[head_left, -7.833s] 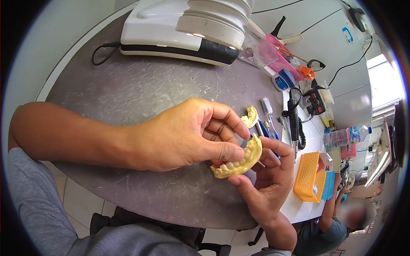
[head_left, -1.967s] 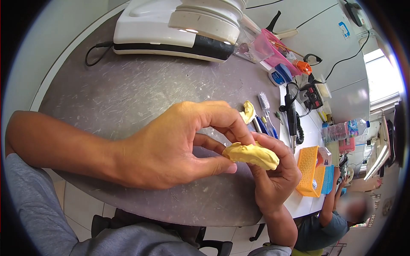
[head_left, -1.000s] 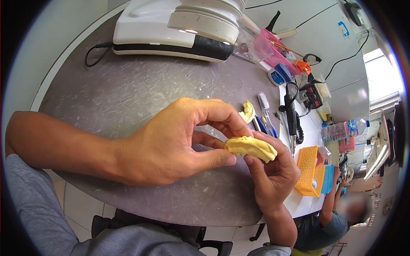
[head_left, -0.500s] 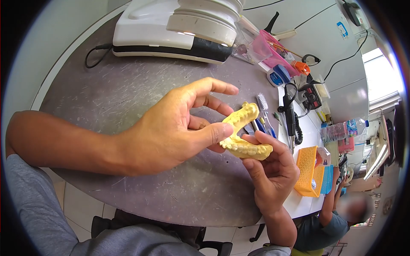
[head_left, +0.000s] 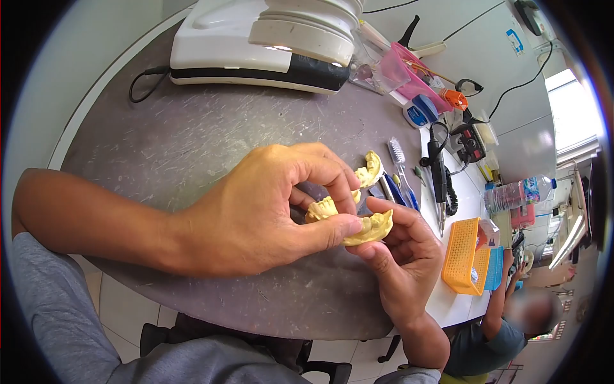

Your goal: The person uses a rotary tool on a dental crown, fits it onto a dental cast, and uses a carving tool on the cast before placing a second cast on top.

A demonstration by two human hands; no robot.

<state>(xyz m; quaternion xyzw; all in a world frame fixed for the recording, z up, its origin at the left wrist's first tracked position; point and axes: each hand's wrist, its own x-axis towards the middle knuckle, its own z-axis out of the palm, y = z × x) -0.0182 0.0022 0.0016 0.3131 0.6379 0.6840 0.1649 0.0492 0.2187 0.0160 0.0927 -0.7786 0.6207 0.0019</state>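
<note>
A yellow plaster dental cast [head_left: 375, 228], shaped like a horseshoe with teeth along it, is held up above the grey worktop [head_left: 211, 137]. My left hand [head_left: 268, 205] grips it from the left, thumb on the near side and fingers curled over the middle, which hides part of it. On the right end, my right hand [head_left: 406, 253] pinches the cast between thumb and fingers. Just beyond the cast lie a brush with pale bristles [head_left: 396, 153] and some blue-handled tools [head_left: 407, 194].
At the back stands a white machine [head_left: 224, 48] with a ribbed round part. To the right are a pink basket [head_left: 409, 73], a blue-lidded jar [head_left: 419, 114], a black handpiece [head_left: 437, 176], a yellow basket [head_left: 462, 256] and a water bottle [head_left: 518, 193]. Another person [head_left: 486, 349] sits at lower right.
The cast has been turned and tilted in my hands. My left fingers have curled down over its middle, and its far arm now points away from me.
</note>
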